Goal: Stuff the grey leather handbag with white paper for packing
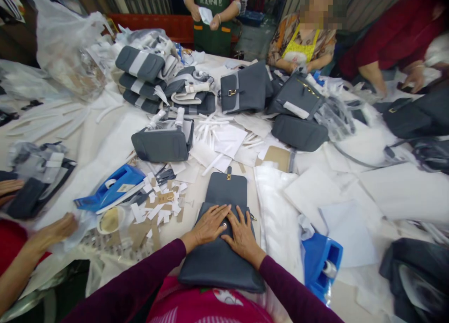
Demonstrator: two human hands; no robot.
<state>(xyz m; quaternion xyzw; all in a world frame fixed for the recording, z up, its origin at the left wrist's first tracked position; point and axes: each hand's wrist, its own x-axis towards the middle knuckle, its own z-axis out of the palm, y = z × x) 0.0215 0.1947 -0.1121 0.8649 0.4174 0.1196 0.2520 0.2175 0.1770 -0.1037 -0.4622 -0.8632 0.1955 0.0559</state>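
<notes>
A dark blue-grey handbag (224, 262) lies flat at the table's front edge, its base end close to my body. Its flap (226, 189) is folded out away from me, with a small strap and gold buckle at the far end. My left hand (210, 223) presses flat on the upper part of the bag, fingers stretched out. Beside it my right hand (242, 234) also lies flat, fingers spread. The fingertips of the two hands nearly meet, and a small round metal stud shows between them. Neither hand grips anything.
Blue tape dispensers stand left (114, 187) and right (321, 262). Paper and card scraps (161, 203) litter the left side. White foam sheet (277, 215) runs along the bag's right. More bags (161, 143) are stacked further back. Co-workers stand around; one's hand (58, 227) reaches in at left.
</notes>
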